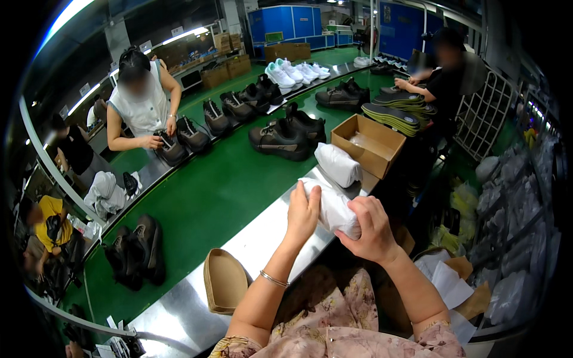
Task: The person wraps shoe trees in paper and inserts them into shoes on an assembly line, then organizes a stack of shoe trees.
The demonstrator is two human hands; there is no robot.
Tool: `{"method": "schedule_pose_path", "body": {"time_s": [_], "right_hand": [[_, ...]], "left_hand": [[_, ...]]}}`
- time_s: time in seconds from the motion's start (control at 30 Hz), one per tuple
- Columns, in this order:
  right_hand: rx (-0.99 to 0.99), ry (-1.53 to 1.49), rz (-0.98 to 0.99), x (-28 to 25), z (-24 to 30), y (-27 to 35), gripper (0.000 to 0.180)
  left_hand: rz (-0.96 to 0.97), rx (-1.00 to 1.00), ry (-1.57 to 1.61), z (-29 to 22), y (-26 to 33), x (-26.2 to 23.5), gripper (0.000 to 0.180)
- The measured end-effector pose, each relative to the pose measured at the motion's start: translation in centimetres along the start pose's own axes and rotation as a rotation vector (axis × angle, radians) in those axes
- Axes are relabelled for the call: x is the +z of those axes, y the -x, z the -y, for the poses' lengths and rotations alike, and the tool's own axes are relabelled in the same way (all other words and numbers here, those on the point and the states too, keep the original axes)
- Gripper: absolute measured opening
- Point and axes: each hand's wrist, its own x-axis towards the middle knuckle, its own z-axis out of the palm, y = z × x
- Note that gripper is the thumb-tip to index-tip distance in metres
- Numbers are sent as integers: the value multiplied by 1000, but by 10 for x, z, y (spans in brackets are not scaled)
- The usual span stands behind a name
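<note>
Grip is two-handed: left hand point(303, 210) braces the left end, thumb up, and right hand point(371, 227) curls its fingers over the right end of a white, paper-wrapped, rounded bundle point(332, 209). Bundle sits just right of centre in the frame, over the silver metal edge of the green-topped table point(221, 185); can't tell if it touches the metal.

To handle it well: press evenly from both ends, hold loose paper flat under the fingers, don't squeeze so hard that the wrap tears or creases open.

In the way: second white wrapped bundle point(339, 164), just beyond the hands, between them and the open brown cardboard box point(385, 142) right of centre. Reaching farther means clearing it.

Around: dark brown lace-up shoe pair point(286, 134) upper centre; similar dark pair point(136, 253) lower left; nested tan moulded-board trays point(227, 286) lower centre, near the left forearm; yellow-green and black insole stacks point(397, 113) upper right; co-worker in white sleeveless top point(143, 101) upper left, touching shoes.
</note>
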Motion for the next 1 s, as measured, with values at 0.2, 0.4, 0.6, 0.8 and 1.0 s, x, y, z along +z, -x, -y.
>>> {"method": "schedule_pose_path", "body": {"time_s": [0.2,0.4,0.6,0.8,1.0], "right_hand": [[496,-519,-83,15,-29,-21,61],[915,-844,-352,89,-54,-39,64],[1163,-1095,-130,131,-88,-63,66],[960,-785,-68,140,-183,-102,58],[575,-238,-38,139,-222,-120,57]], "left_hand": [[152,-557,754,-10,-72,-19,31],[158,-642,1165,16,-130,-10,25],[-48,-674,1086,79,-167,-6,24],[-31,-628,390,113,-214,9,69],[-545,274,-978,173,-285,2,56]]}}
